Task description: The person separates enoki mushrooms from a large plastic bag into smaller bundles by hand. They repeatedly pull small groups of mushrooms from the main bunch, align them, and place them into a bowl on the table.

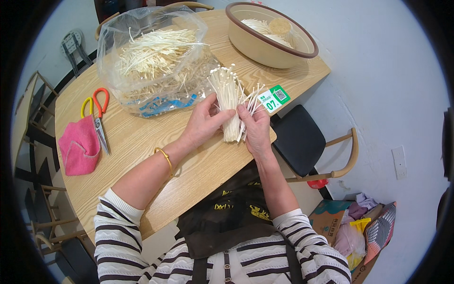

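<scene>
A bundle of enoki mushrooms [228, 96] is held over the table's near edge, caps pointing away from me. My left hand [209, 115] grips it from the left, thumb across the stems. My right hand [256, 122] pinches a thinner strand of enoki [252, 100] at the bundle's right side, partly splayed from it. Beyond my left hand stands a clear plastic bag [110, 71] full of loose enoki [159, 49]. A beige basin with a brown rim [262, 55] sits at the far right; inside are more enoki and a round cut mushroom base [280, 26].
Scissors [100, 124] with red and yellow handles lie at the left, partly on a pink cloth [81, 147]. A green-and-white number card [273, 98] is on the wooden table [149, 138] by the wall. A black-seated chair [299, 140] and a cardboard box [326, 218] stand at right.
</scene>
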Available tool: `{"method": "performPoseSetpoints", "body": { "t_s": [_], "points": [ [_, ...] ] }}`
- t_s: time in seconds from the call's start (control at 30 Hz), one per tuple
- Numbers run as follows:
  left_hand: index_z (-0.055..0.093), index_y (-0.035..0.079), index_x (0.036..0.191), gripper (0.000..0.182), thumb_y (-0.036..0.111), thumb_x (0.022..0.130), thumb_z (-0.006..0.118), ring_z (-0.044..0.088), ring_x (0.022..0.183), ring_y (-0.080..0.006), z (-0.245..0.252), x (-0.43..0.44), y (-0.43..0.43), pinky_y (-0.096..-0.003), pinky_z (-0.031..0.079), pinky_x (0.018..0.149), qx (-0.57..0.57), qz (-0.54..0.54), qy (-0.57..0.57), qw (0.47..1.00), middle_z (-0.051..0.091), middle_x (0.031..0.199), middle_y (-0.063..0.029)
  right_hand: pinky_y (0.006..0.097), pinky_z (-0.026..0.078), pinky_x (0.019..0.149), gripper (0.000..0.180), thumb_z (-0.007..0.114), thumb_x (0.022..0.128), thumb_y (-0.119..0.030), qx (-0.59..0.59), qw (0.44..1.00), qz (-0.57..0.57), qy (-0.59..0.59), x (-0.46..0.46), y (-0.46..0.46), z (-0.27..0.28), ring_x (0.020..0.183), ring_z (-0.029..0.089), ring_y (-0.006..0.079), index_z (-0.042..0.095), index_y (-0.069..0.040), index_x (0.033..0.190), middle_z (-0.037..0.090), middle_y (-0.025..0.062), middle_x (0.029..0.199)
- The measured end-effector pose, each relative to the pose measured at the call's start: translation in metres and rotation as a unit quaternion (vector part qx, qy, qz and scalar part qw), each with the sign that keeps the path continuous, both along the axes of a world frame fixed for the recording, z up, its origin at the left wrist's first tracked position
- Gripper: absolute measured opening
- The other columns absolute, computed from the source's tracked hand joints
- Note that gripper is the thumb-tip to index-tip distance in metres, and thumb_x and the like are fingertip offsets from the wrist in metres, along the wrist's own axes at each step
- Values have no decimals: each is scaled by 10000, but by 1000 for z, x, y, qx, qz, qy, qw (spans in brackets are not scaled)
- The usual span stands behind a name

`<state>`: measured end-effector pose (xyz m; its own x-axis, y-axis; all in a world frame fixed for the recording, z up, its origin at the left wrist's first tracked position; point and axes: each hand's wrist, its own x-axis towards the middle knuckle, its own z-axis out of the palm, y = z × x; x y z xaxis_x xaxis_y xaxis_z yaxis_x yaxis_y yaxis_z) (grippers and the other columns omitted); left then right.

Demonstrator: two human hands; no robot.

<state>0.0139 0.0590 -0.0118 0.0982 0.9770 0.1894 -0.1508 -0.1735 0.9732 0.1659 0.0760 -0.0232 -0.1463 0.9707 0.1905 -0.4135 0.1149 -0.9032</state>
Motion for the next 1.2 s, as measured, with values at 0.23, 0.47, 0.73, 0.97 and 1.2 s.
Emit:
{"method": "performPoseSetpoints", "body": {
  "t_s": [0.23, 0.47, 0.73, 0.97, 1.2],
  "points": [
    [524, -22, 1142, 339, 155, 870, 620, 621, 848, -123, 3, -1, -2, -263, 510, 692, -27, -24, -47, 998, 634, 977, -94, 219, 471, 626, 104, 615, 924, -111, -22, 1000, 8, 12, 1, -2, 5, 711, 563, 60, 581, -20, 962, 612, 11, 824],
    [563, 32, 1146, 286, 154, 887, 578, 577, 808, -64, 7, -2, -2, -220, 470, 695, -97, -2, -71, 993, 617, 934, -11, 202, 386, 527, 115, 530, 972, -159, -78, 990, 60, 101, 10, 1, 7, 600, 456, 52, 529, -59, 916, 525, -2, 779],
    [572, 47, 1133, 265, 136, 884, 591, 570, 798, -51, -8, -4, 7, -211, 466, 673, -96, 10, -149, 984, 614, 934, 4, 234, 303, 516, 202, 444, 996, -178, -127, 927, 133, 327, 18, 9, 15, 556, 341, 91, 473, -77, 824, 401, 11, 726],
    [540, -27, 1118, 329, 144, 858, 645, 618, 757, -100, 0, -2, 2, -253, 504, 656, -26, -6, -38, 999, 642, 916, -66, 220, 323, 519, 182, 457, 998, -213, -79, 985, 104, 112, 12, 7, 10, 571, 384, 84, 517, -60, 923, 445, 14, 729],
    [534, -35, 1129, 367, 178, 855, 655, 619, 792, -120, 0, 2, -1, -267, 505, 680, 11, -2, 16, 1000, 640, 950, -98, 167, 254, 420, 91, 592, 938, -150, -35, 998, 41, -15, -1, -7, 16, 494, 372, -9, 532, -82, 943, 513, -50, 713]
  ]
}}
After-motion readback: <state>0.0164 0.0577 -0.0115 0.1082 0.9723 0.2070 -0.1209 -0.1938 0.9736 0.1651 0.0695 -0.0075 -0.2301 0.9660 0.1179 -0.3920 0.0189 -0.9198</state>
